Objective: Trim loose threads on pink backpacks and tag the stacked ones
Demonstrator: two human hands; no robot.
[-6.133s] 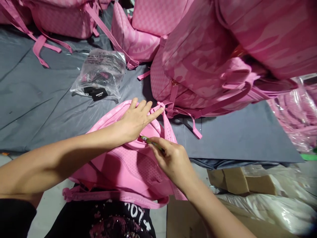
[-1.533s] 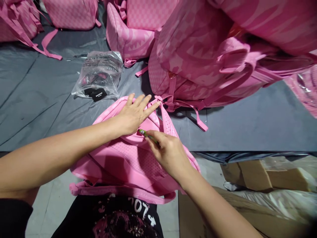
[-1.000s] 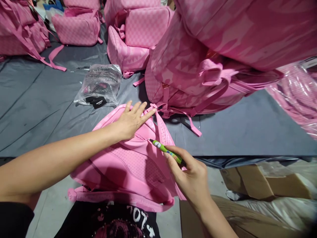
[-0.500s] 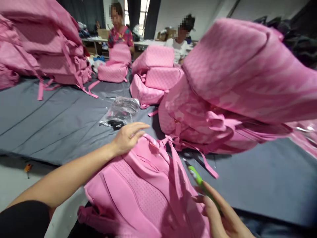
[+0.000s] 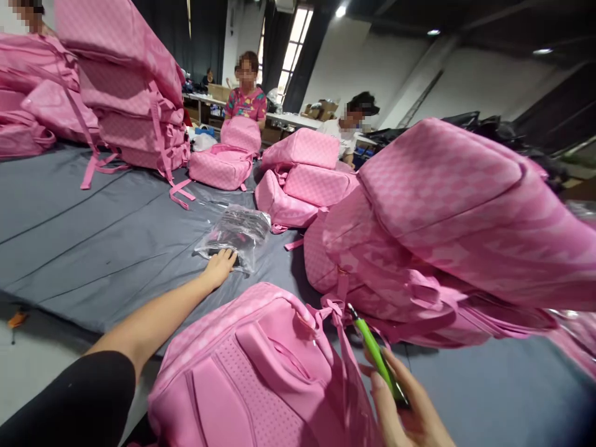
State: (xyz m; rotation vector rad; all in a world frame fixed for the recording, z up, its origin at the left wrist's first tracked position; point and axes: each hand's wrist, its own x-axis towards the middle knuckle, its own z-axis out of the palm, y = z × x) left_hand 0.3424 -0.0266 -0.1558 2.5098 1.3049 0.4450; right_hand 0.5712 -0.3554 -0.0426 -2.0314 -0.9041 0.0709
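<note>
My left hand (image 5: pixel 220 268) reaches over the dark table cover, its fingers on the black item at the front edge of a clear plastic bag (image 5: pixel 239 233); whether it grips anything is hard to tell. My right hand (image 5: pixel 403 397) is closed around a green pen-like tool (image 5: pixel 372 347) whose tip points up and away. Between my arms, close to me, a pink backpack (image 5: pixel 261 372) stands with its padded back panel and top handle facing up. The tool tip is beside the knotted pink strap (image 5: pixel 336 310) at the backpack's top.
A large stack of pink backpacks (image 5: pixel 447 205) rises at the right, a smaller pile (image 5: pixel 316 183) behind the plastic bag, and a tall stack (image 5: pixel 125 87) at the left. Two people (image 5: pixel 246 102) (image 5: pixel 347 127) are across the table; another shows at the far left edge.
My left hand has left the backpack's top handle and moved forward to the plastic bag. The view has tilted up. My right hand still holds the green tool.
</note>
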